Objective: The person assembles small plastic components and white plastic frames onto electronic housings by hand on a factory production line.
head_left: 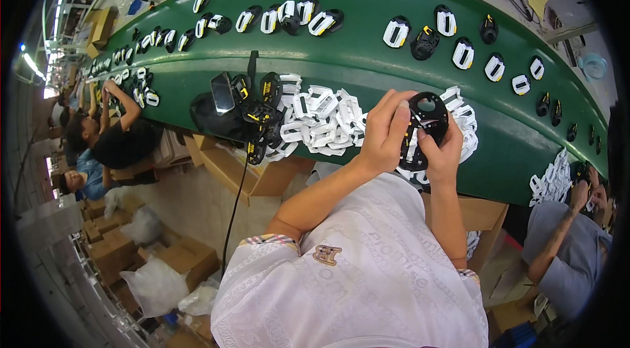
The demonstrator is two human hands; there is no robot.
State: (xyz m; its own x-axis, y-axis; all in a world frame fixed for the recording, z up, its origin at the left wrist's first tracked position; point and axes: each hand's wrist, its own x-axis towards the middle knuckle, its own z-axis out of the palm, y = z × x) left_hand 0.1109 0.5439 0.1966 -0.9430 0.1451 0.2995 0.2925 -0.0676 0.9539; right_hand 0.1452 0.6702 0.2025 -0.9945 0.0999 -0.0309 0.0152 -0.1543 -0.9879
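Above the near edge of the green work surface, I hold a black oval plastic shell [433, 126] with a round hole near its top. My left hand [386, 128] is closed around its left side. My right hand [443, 154] grips its lower right side, with the thumb pressed on its face. Fingers and thumb cover part of the shell. Left of my hands lies a heap of white plastic frames [325, 115]. More white frames [468, 128] lie just right of them. Several black-and-yellow shells [262, 108] are piled left of the heap.
Assembled black-and-white pieces [397, 32] stand in loose rows along the green conveyor belt [367, 7]. A phone [222, 93] rests on a black bag [202, 118]. A black cable [235, 217] hangs down past an open cardboard box [259, 181]. Co-workers sit left and right [564, 249].
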